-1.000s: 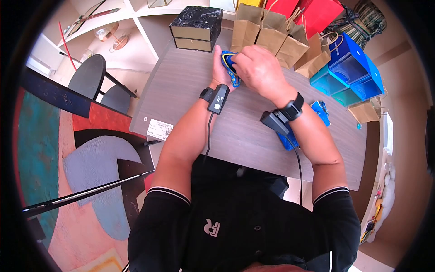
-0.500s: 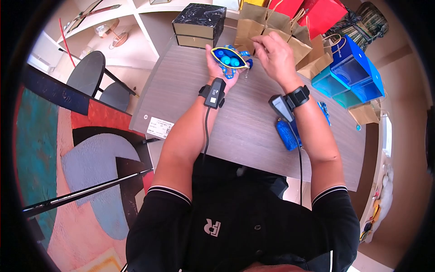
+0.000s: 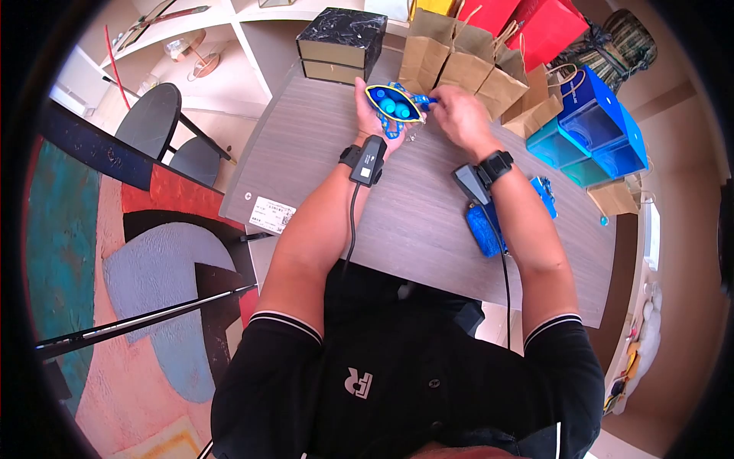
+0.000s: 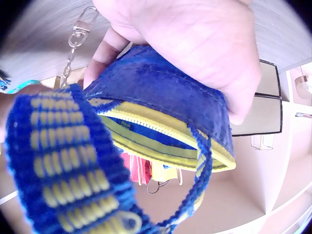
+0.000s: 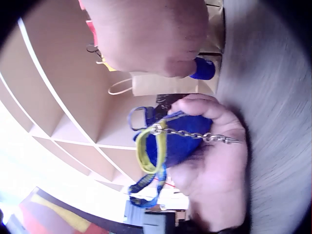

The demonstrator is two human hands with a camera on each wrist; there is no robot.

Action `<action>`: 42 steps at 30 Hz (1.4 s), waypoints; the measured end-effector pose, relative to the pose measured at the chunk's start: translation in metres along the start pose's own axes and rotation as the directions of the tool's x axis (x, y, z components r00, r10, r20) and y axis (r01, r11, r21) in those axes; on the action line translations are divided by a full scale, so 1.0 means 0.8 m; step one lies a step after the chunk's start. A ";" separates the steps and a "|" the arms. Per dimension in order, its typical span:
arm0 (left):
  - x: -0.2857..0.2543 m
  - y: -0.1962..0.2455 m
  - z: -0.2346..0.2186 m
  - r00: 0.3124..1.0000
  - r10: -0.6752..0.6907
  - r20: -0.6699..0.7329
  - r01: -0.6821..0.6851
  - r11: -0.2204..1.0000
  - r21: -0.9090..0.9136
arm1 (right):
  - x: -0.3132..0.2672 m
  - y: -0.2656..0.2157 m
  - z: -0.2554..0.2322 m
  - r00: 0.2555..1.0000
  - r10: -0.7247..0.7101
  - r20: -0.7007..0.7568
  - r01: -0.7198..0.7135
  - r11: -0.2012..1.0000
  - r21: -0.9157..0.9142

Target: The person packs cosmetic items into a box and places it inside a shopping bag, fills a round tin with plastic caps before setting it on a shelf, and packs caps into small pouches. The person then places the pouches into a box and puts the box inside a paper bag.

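Pouch [image 3: 392,105] sat open in your left hand [image 3: 372,115], fingers curled around it; your right hand [image 3: 457,115] pinched its end above the table [image 3: 428,222].

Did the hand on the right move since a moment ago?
Yes. The right hand came down from the brown paper bags toward the open blue pouch.

A matt blue cloth pouch [image 3: 394,105] with shiny metal chain [image 5: 195,134], over a wood-grain table [image 3: 428,222].
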State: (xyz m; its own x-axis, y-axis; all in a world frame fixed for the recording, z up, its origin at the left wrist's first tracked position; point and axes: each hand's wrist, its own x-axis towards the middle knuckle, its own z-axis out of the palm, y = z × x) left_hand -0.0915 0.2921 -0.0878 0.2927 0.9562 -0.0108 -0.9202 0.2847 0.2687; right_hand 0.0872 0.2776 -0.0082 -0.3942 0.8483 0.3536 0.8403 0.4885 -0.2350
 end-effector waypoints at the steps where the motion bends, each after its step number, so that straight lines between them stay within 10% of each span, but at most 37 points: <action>1: -0.002 0.001 0.004 0.998 0.005 -0.060 -0.004 1.000 0.026 | -0.002 -0.004 -0.008 1.000 -0.004 0.002 0.004 1.000 0.000; 4: -0.006 -0.002 0.011 0.996 0.047 -0.081 -0.039 0.994 0.101 | -0.015 -0.030 -0.041 0.954 0.128 -0.272 -0.062 0.969 0.240; 7: -0.008 -0.002 0.011 0.999 0.019 -0.027 -0.016 0.995 0.097 | -0.024 -0.058 -0.057 0.903 -0.047 -0.428 0.222 0.903 0.368; 10: -0.005 -0.004 0.007 1.000 0.013 -0.002 -0.012 0.993 0.121 | -0.025 -0.076 -0.048 0.853 -0.298 -0.428 0.377 0.919 0.112; 21: -0.001 -0.005 0.002 1.000 0.015 0.006 -0.015 1.000 -0.005 | -0.021 -0.072 -0.024 0.825 -0.409 -0.390 0.400 0.910 -0.109; 33: -0.002 -0.004 -0.003 1.000 -0.011 -0.028 0.012 0.999 0.037 | -0.052 -0.060 -0.027 0.878 -0.293 -0.377 0.345 0.935 0.077; 42: -0.009 -0.009 0.009 0.990 -0.031 -0.141 0.053 0.986 0.157 | -0.051 -0.074 -0.036 0.889 -0.391 -0.239 0.369 0.920 -0.133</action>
State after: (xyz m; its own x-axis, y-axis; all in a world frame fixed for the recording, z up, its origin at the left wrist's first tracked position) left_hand -0.0848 0.2827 -0.0827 0.2814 0.9470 -0.1548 -0.8510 0.3208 0.4157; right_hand 0.0644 0.2081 0.0176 -0.5899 0.5139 0.6228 0.6771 0.7351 0.0348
